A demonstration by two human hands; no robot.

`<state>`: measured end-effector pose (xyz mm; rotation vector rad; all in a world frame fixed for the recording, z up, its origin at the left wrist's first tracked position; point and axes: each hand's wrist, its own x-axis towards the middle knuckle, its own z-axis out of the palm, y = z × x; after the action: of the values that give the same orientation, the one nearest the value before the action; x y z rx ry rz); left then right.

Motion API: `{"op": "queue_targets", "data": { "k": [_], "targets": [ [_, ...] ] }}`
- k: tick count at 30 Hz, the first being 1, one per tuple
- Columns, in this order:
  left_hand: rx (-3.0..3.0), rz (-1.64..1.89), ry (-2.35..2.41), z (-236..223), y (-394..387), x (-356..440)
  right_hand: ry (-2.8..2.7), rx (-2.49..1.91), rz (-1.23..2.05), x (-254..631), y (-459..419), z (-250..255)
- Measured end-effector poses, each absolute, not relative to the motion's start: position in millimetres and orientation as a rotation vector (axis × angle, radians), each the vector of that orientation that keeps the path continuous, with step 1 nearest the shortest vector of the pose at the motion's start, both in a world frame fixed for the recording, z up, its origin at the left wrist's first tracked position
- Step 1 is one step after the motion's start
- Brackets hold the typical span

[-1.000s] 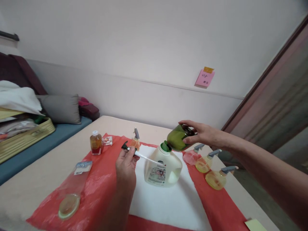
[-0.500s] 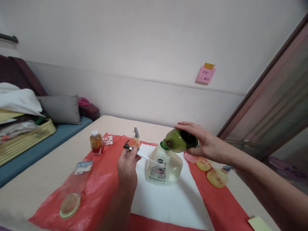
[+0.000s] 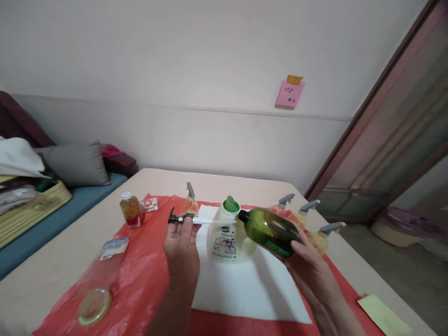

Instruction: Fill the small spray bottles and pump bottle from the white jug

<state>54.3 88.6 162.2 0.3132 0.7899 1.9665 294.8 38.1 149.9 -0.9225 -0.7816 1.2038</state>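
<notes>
My left hand pinches a black-and-white pump dispenser, its pale tube pointing right. Wrapped round the base of a green bottle is my right hand; the bottle lies tilted, its uncapped-looking black neck pointing left and slightly up. Between the hands, a large pale jug with a printed label stands upright on a white sheet. The jug's mouth has a green spout insert. The bottle's neck is apart from that spout, in front and to its right.
Spray bottles stand behind the jug and at the right. A red sheet holds an amber bottle and a clear container with a round base. Yellow paper lies near the right edge. A pink note is on the wall.
My right hand has drawn the green bottle off the jug's mouth and lowered it to the right, levelling it out. The left hand still holds the pump, now turned more horizontal.
</notes>
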Motion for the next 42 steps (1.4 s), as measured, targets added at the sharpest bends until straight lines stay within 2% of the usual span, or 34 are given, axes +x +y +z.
{"op": "queue_targets", "data": {
  "k": [6, 17, 25, 30, 37, 42],
  "targets": [
    [0.406, 1.947, 0.841, 158, 86, 55, -0.556, -0.874, 1.261, 295, 23, 121],
    [0.535, 1.850, 0.868, 143, 89, 65, -0.589, -0.888, 1.276, 312, 17, 100],
    [0.729, 1.514, 0.832, 128, 62, 100, -0.626, -0.772, 1.398, 277, 8, 102],
    [0.722, 1.448, 0.791, 126, 60, 102, -0.539, -0.697, 1.434, 264, 7, 96],
    [0.757, 1.423, 0.689, 126, 62, 92, -0.431, -0.611, 1.703, 253, 2, 82],
    [0.808, 1.405, 0.647, 128, 62, 86, -0.384, -0.553, 1.761, 244, -1, 84]
  ]
}}
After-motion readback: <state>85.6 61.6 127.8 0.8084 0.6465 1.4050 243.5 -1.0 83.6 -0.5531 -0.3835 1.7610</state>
